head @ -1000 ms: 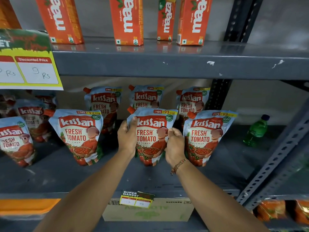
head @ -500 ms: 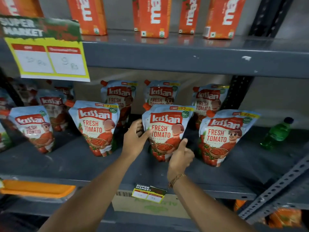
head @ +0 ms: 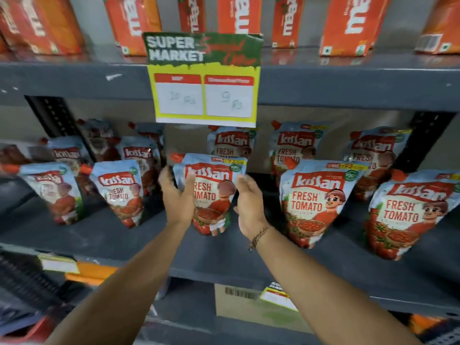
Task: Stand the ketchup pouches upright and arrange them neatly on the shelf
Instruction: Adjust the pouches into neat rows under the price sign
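Several Kissan tomato ketchup pouches stand in two rows on the grey shelf (head: 99,235). One front-row ketchup pouch (head: 214,195) stands upright between my hands. My left hand (head: 176,197) grips its left edge, thumb across the front. Against its right edge presses my right hand (head: 249,207), fingers curved. More front-row pouches stand at the left (head: 119,192), far left (head: 52,192), right (head: 321,202) and far right (head: 408,215). Back-row pouches (head: 291,145) stand behind them, partly hidden.
A yellow and green price sign (head: 206,80) hangs from the upper shelf edge, just above the held pouch. Orange juice cartons (head: 134,21) line the upper shelf. Black uprights (head: 57,115) stand at the back. A cardboard box (head: 239,305) sits on the shelf below.
My hands let go of the pouch they held a second ago and moved left to its neighbour, closing on it. The view has swung left with them.
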Tool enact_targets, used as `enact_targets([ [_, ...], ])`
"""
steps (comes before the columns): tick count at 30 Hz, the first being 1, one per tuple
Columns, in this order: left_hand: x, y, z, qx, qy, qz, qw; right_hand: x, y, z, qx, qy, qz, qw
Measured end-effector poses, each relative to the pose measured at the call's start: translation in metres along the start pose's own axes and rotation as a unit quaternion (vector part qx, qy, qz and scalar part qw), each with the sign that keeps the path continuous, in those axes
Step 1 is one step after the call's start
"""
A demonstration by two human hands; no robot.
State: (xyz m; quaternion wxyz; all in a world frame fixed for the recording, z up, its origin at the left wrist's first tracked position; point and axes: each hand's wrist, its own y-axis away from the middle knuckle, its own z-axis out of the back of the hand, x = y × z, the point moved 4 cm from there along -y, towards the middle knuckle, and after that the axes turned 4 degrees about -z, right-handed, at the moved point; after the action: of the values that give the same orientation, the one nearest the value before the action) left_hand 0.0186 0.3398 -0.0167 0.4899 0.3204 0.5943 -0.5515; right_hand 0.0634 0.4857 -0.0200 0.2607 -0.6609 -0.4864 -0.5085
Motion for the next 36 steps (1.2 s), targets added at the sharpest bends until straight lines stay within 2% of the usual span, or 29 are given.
enact_targets([
  [4,-0.007,-0.027,0.006,0.103,-0.008,-0.005,0.995,0.002,-0.013,-0.012,-0.055,-0.062,0.007,0.997],
  [7,-0.008,-0.028,0.002,0.135,0.021,-0.014,0.991,0.009,-0.026,-0.009,-0.085,-0.108,0.006,0.991],
  [16,-0.012,-0.024,-0.017,0.124,0.031,-0.011,0.992,0.017,-0.041,0.01,-0.131,-0.12,0.022,0.984],
  [25,-0.01,-0.027,-0.018,0.138,0.046,-0.01,0.989,0.017,-0.042,0.014,-0.093,-0.088,0.024,0.991],
  [36,-0.01,-0.027,-0.016,0.145,0.047,-0.013,0.988,0.013,-0.043,0.014,-0.118,-0.106,0.027,0.987],
])
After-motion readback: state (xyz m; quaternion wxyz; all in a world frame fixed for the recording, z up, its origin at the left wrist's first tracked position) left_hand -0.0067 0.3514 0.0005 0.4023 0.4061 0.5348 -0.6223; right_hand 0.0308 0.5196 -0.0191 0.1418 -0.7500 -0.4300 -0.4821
